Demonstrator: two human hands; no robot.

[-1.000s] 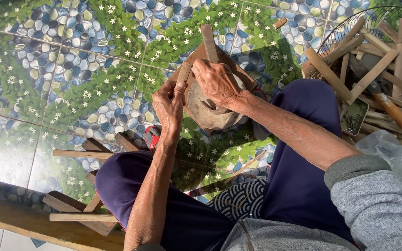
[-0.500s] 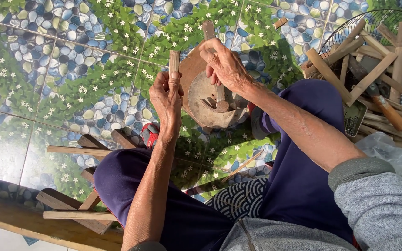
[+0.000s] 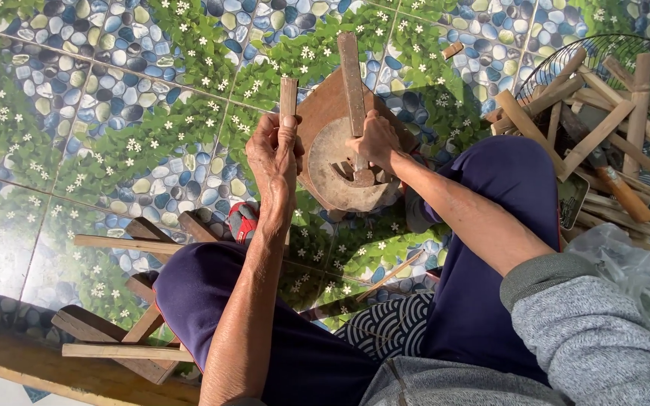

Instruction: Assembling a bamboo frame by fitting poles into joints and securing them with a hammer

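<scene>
My left hand [image 3: 274, 154] is closed around a short wooden stick [image 3: 288, 96] and holds it upright, just left of a round wooden block [image 3: 332, 188]. My right hand [image 3: 375, 143] grips a long flat brown piece [image 3: 350, 75] that stands on the block's hollowed top. A brown board [image 3: 325, 105] lies under the block. The two hands are a small gap apart. I sit with my knees in dark blue trousers on either side of the block.
A wire basket [image 3: 566, 56] at the upper right holds several wooden sticks [image 3: 596, 128]. Wooden slats [image 3: 126, 244] and a low wooden frame [image 3: 114, 349] lie at the left. A red object [image 3: 244, 219] sits by my left knee and a clear plastic bag [image 3: 630, 267] by my right arm.
My hands were together on the wood over the block. The left hand has since drawn away to the left with a stick, and the right hand has lowered onto the block.
</scene>
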